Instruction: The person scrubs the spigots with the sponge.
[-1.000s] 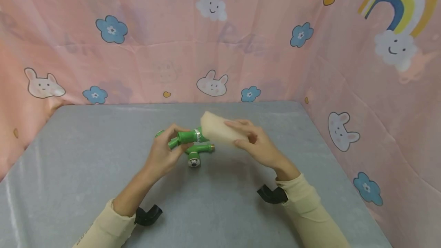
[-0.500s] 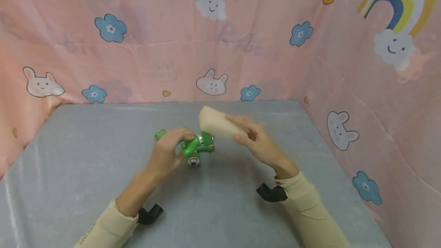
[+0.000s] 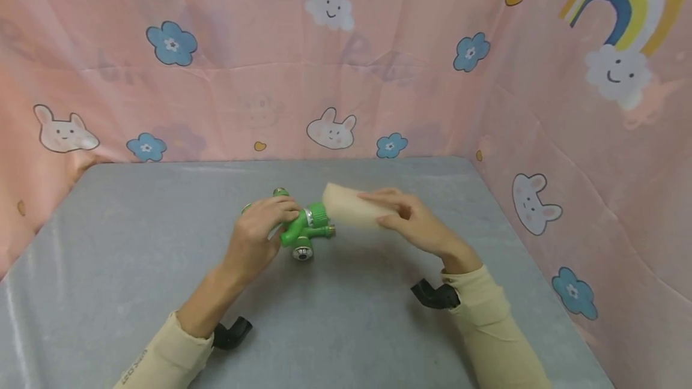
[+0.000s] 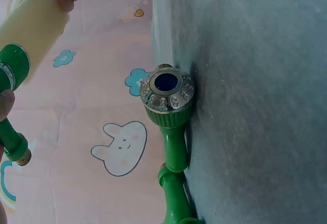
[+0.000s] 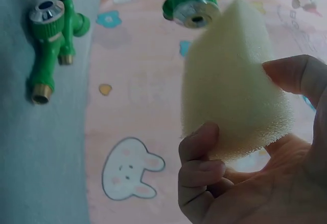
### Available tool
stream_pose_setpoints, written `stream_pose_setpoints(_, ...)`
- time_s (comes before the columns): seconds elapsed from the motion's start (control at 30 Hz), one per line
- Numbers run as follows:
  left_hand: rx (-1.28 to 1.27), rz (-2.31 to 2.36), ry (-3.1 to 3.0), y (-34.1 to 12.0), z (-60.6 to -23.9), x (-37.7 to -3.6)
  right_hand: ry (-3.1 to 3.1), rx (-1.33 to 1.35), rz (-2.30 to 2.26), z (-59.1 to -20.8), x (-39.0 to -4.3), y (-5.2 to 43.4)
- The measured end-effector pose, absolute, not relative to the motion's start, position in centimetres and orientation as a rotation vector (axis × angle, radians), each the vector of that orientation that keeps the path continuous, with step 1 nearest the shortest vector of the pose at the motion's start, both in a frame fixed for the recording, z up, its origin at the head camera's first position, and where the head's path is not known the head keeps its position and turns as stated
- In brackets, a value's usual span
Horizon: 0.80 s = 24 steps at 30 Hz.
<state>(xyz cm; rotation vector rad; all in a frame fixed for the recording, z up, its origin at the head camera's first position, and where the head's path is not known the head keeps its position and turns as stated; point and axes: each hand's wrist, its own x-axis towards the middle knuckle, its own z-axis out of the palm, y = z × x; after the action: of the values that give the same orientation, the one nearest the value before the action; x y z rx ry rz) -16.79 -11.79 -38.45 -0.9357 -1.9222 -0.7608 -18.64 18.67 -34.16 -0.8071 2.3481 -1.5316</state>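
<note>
My left hand (image 3: 254, 234) grips a green fitting (image 3: 319, 214) that has a ribbed collar and a chrome band. A brass threaded end of it shows in the left wrist view. In my right hand (image 3: 418, 221) is a cream sponge (image 3: 351, 204), pinched between thumb and fingers; its porous surface shows in the right wrist view. The sponge's left end overlaps the ribbed collar in the head view. Below the held piece, a similar green fitting (image 3: 303, 247) with a chrome face lies on the table. Beside it, another green fitting (image 4: 176, 198) shows in the left wrist view.
A grey cloth covers the table (image 3: 367, 329). Pink curtains (image 3: 227, 89) printed with rabbits, flowers and rainbows hang behind it and on the right. Black curved pieces (image 3: 232, 334) stick out at both sleeve cuffs.
My left hand has turned the held fitting, so a brass-ended branch now points up behind the fingers. The sponge rose off the collar, then came down again, a little further right.
</note>
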Motion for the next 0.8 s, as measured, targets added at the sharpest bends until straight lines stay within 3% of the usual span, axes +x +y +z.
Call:
stream_pose_setpoints(0.4, -1.015, -0.667, -1.781, -10.7, -38.9, -16.7, 2.354, -0.838, -1.565, -34.7, -18.3, 16.3)
stream_pose_setpoints(0.67, -0.950, -0.698, -1.762, -11.1, -39.0, -16.8, 2.360, -0.804, -1.519, -35.1, -17.7, 15.5)
stream_pose_setpoints(0.8, -0.845, -0.938, -1.860, -11.5, -38.9, -16.7, 2.378, -0.784, -1.495, -34.7, -17.9, 16.1)
